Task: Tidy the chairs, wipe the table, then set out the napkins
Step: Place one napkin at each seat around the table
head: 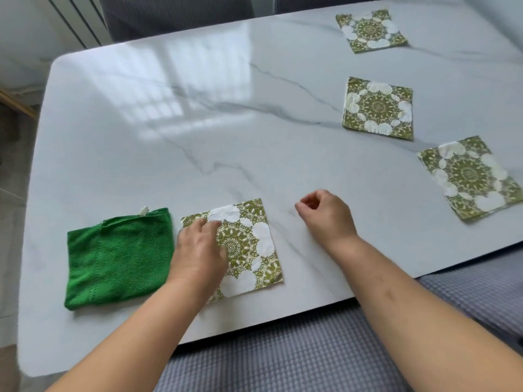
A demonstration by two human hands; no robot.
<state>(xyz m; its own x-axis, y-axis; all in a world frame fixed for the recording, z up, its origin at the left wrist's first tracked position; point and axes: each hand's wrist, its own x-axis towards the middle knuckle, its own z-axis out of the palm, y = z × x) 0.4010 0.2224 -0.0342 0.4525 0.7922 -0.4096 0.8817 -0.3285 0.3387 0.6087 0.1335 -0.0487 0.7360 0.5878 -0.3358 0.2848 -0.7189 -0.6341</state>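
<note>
Head view shows the nearest napkin flat by the table's near edge, left hand spread flat on it, gripping nothing. Right hand hovers beside it, fingers curled, empty. A green cloth lies just left; three napkins sit well right.

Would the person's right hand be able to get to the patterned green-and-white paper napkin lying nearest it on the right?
Probably yes. The right hand hovers loosely curled and empty, and only bare white marble table lies between it and that patterned green-and-white paper napkin.
</note>
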